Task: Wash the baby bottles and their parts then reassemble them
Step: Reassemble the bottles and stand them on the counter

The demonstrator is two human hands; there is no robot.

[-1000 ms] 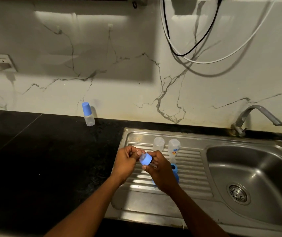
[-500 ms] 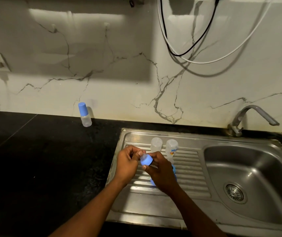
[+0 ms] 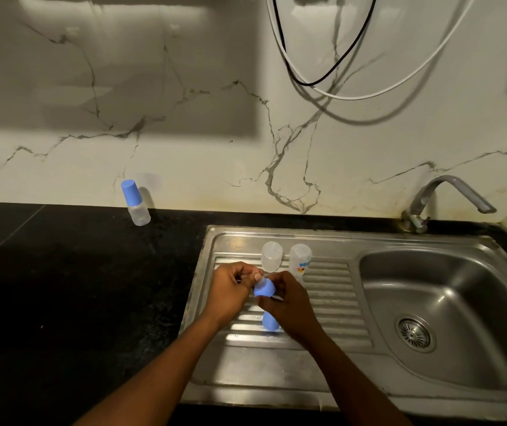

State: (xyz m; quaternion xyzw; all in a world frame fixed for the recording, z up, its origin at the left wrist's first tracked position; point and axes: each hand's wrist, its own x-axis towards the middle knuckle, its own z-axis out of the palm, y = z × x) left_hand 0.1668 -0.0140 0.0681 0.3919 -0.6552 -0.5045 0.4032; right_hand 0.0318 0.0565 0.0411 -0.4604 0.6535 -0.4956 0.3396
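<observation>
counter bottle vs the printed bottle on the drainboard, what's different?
Counter bottle wears a blue cap; printed bottle has none. Counter bottle's body is plain; printed bottle bears a colour print. Counter bottle stands on the black counter by the wall; printed bottle stands on the steel drainboard. Both are clear plastic and stand on end.

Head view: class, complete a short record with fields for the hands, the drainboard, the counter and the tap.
Hands: left hand and right hand both grip a blue bottle part above the drainboard
Drainboard: plain clear bottle and printed clear bottle standing side by side; second blue part partly behind the right hand
Counter: blue-capped bottle at the back of the black counter
Tap: tap, no water seen running
</observation>
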